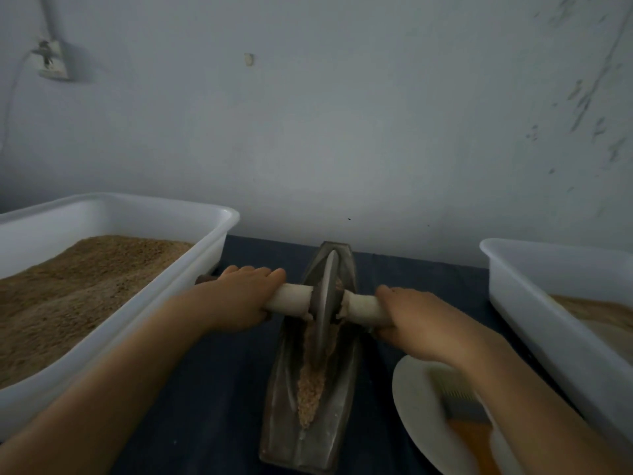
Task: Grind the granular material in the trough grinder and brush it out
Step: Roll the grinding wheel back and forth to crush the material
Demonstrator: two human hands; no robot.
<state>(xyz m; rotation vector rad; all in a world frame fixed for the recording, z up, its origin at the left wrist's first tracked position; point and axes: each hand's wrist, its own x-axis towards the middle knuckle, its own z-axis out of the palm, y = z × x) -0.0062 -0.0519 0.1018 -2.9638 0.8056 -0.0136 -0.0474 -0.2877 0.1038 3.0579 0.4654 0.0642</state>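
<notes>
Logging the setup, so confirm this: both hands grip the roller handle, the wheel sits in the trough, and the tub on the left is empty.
One error: the head view shows the left tub filled with brown granular material. The rest holds: left hand and right hand grip the handle, wheel in the trough.

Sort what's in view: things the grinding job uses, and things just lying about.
In use: trough, wheel, axle, grain, left hand, right hand, brush for brushing out later.

Lying about: left tub, right tub, plate, wall socket.
</notes>
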